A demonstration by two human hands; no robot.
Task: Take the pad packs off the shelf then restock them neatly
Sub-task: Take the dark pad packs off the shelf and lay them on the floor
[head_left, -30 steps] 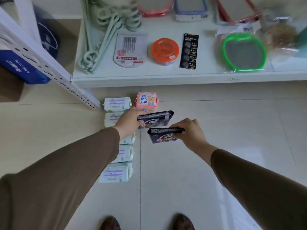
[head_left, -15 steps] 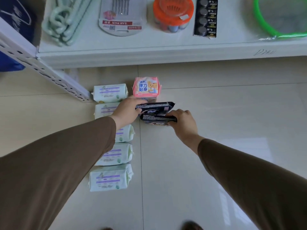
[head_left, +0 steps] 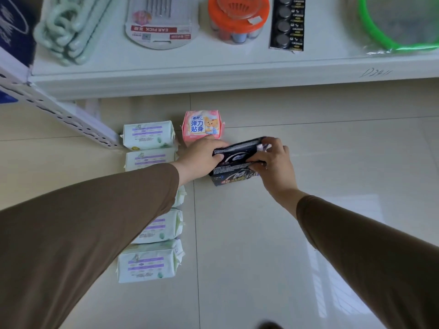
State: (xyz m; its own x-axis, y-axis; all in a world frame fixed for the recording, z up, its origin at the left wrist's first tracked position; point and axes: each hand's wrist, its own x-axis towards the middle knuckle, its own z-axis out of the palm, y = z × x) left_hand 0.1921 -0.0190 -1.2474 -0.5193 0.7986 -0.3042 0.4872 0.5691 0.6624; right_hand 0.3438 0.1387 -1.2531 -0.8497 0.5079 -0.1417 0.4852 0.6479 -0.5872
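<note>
Two black pad packs lie together on the floor tiles. My left hand [head_left: 200, 157] grips the left end of the upper black pack [head_left: 237, 153], and my right hand [head_left: 273, 160] holds its right end. The lower black pack [head_left: 234, 178] lies flat just in front of it, touching. A pink pad pack [head_left: 203, 127] stands right behind my left hand. A column of several white-and-purple pad packs [head_left: 148, 135] runs along the floor on the left, partly hidden under my left sleeve.
The white shelf [head_left: 213, 74] stretches across the top, carrying green hangers [head_left: 69, 32], an ear pick card [head_left: 159, 22], an orange-lidded jar [head_left: 238, 15], a battery strip [head_left: 287, 24] and a green-rimmed sieve [head_left: 399, 27]. A white perforated upright [head_left: 59, 115] slants at left.
Both hands came down to the floor. The right hand's black pack now lies flat there; the right hand moved onto the pack that the left hand holds. The camera moved closer.
</note>
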